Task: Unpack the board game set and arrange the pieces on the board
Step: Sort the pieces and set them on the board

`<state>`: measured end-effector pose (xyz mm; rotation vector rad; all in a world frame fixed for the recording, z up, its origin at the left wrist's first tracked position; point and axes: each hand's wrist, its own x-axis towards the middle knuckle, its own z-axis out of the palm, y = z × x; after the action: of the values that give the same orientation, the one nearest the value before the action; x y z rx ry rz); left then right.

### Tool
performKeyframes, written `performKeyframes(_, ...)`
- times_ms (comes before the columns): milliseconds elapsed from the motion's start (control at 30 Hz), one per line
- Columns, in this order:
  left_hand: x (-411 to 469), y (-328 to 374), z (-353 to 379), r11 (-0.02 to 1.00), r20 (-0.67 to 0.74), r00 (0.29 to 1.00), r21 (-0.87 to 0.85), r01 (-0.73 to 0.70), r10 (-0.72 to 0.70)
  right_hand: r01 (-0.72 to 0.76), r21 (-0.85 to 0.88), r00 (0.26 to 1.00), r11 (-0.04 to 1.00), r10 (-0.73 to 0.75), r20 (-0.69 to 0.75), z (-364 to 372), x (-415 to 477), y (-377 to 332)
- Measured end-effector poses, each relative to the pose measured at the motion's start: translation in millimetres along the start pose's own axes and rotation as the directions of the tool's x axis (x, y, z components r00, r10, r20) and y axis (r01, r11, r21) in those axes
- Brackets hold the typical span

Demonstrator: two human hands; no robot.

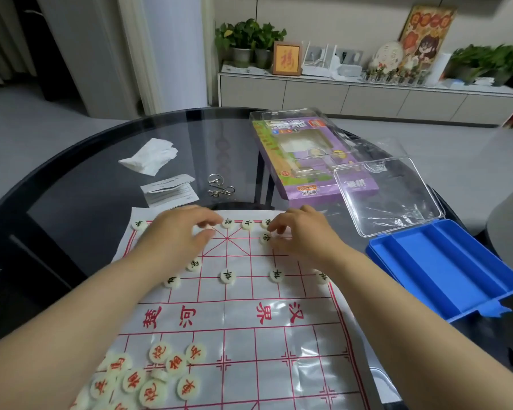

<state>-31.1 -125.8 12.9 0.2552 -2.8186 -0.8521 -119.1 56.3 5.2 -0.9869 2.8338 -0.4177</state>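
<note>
Because the black-lettered pieces (228, 276) belong on the far half of the board (249, 335), both grips work along its far rank. The left grip (178, 232) pinches one of them between thumb and forefinger, apparently to seat it on a grid crossing. The right grip (302, 232) sets curled fingertips against another; whether it pinches cannot be told. Red-lettered pieces (160, 371) lie heaped at the near left corner, judged unplaced. The blue case (444, 270) lies open on the surface (80, 179), beside the board.

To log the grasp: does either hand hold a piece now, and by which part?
Left hand seems to pinch a white piece by its rim; right hand touches a black-marked piece, grip unclear.
</note>
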Motion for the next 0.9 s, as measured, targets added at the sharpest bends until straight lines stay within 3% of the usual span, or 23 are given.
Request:
performKeyframes(267,-48,-66,-45,0.972,-0.132,0.964,-0.067,0.224,-0.232,-0.026,-0.099,0.999,0.995,0.024,-0.026,7,6,-27)
performKeyframes(467,-64,-91,-41,0.963,-0.106,0.965,-0.157,0.221,-0.239,0.142,0.071,0.99,0.987,-0.14,-0.03,10,15,-85)
performKeyframes(600,-64,-102,-36,0.978,-0.086,0.976,-0.083,0.191,-0.198,0.185,0.112,0.981,0.976,-0.19,0.033,25,27,-119)
performKeyframes(900,-64,-106,-38,0.99,-0.055,0.989,-0.016,0.139,-0.14,0.183,-0.024,0.983,0.983,-0.182,0.028,50,39,-145)
